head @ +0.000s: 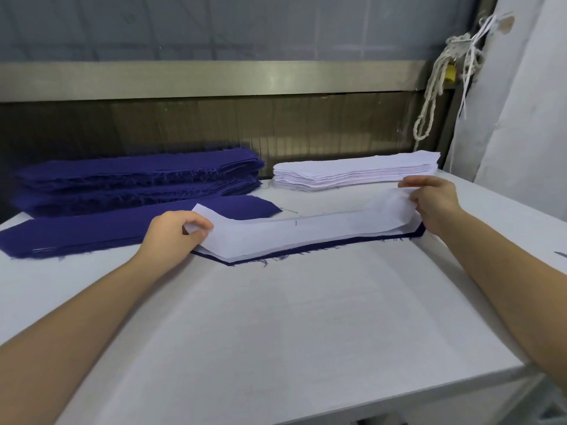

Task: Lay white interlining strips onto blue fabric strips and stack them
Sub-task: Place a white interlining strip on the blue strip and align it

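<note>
While the white interlining strip sags over the blue fabric strip, its long axis runs along that strip, hand to hand. The left hand pinches one end above the blue fabric strip's left tip; the right hand pinches the other, raised above its right tip. Lowering both ends evenly looks next.

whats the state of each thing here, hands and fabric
white strip, ends lifted, middle sagging onto the blue strip
blue strip, lying flat, mostly covered, near edge showing
left hand, pinches the white strip's left end
right hand, pinches its right end
blue stack, piled at back left, edges frayed
flat blue pile, lying at front left
white stack, piled at back right
rope, hanging at the right
</note>
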`<state>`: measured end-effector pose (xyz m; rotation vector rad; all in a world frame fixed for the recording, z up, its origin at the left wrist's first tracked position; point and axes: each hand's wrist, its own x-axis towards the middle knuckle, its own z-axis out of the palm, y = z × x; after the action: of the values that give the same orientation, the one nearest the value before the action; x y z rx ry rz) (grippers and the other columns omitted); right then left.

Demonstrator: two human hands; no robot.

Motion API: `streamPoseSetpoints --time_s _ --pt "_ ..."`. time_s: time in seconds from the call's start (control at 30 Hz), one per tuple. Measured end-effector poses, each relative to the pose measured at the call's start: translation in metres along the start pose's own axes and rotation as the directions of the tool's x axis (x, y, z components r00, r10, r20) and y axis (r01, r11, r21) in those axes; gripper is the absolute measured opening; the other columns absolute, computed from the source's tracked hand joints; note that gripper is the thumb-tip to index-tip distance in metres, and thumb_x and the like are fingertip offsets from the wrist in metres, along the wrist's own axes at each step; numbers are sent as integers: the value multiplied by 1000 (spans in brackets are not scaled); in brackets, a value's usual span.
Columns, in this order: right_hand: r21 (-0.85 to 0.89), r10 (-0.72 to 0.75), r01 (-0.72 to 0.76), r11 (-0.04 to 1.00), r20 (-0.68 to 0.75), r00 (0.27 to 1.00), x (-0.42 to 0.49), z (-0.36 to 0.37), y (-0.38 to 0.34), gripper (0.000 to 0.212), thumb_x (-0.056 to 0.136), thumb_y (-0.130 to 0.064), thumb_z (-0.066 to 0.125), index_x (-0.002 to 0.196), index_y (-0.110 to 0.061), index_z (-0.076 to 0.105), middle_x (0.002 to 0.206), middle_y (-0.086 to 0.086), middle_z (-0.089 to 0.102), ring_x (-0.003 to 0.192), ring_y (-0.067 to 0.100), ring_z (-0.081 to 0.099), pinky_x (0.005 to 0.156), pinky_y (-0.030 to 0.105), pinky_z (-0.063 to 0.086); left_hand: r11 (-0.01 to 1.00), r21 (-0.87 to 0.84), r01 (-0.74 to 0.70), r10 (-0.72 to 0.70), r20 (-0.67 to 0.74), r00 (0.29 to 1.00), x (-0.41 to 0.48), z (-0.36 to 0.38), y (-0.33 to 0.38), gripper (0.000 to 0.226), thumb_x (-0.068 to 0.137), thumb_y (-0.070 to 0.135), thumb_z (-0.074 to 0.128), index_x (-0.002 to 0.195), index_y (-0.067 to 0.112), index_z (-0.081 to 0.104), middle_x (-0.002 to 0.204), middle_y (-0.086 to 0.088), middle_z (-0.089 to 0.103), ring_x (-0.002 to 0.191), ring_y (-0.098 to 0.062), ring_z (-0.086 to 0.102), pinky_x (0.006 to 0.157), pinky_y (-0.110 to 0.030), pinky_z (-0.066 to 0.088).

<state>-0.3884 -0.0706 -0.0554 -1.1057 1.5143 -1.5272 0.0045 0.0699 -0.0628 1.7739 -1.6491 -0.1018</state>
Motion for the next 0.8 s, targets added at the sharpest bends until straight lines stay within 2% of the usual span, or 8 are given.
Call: streamPoseSetpoints --time_s 0.13,0.2,0.27,0.37,0.47,0.53,0.73,0.8 --pt "-94 -62 61 994 -3 998 2 0 2 54 77 22 24 84 -10 66 110 7 64 114 22 51 104 36 42 1000 -5 1 -1 -3 1000 0 0 -1 17 86 5 64 88 20 72 72 24 57 62 0 49 57 -7 35" --pt "-204 -173 168 964 -7 985 1 -1 4 54 78 24 25 88 -11 65 114 6 61 107 18 49 91 27 46 1000 -5 3 -3 -2 1000 0 1 -1 18 86 5 63 87 21 71 70 24 57 60 -1 49 56 -8 34" --pt "-272 -256 246 930 -1 967 0 -3 6 50 80 23 30 94 -9 66 112 6 62 100 16 50 84 26 47 1000 -3 5 -5 0 1000 0 1 -2 18 86 6 64 87 22 71 70 24 57 59 -2 48 56 -9 33" --pt "-286 -287 279 917 13 958 1 -5 7 36 85 17 43 93 -8 67 106 7 64 94 17 54 90 31 48 1000 -7 8 -8 1 1000 0 2 -2 18 86 6 64 86 23 71 71 22 58 58 -4 48 56 -9 33" --pt "-297 -316 314 902 43 948 1 -5 7 31 86 11 51 86 -13 70 97 4 62 85 19 54 70 24 45 1000 -15 16 -16 5 1000 1 2 -3 18 86 6 64 87 22 71 69 19 59 57 -5 48 55 -10 33" --pt "-304 -356 353 885 45 933 0 -6 7 24 86 6 58 91 -11 74 92 -1 62 82 15 54 68 18 42 999 -27 27 -27 3 1000 1 1 -3 18 86 6 63 88 22 72 72 18 60 59 -6 49 57 -11 35" --pt "-222 -243 244 944 31 970 3 -13 2 20 85 -4 60 93 -17 74 68 -3 63 44 9 48 50 17 42 998 -51 33 -33 -2 999 0 1 -1 17 86 8 62 87 23 71 73 10 63 56 -9 48 53 -9 36" --pt "-257 -226 232 938 54 973 0 -12 0 24 86 -5 51 88 -18 72 64 3 63 46 13 57 48 21 42 997 -67 27 -27 0 1000 -1 0 1 14 86 10 62 86 22 69 81 9 65 62 -6 51 59 -13 36"
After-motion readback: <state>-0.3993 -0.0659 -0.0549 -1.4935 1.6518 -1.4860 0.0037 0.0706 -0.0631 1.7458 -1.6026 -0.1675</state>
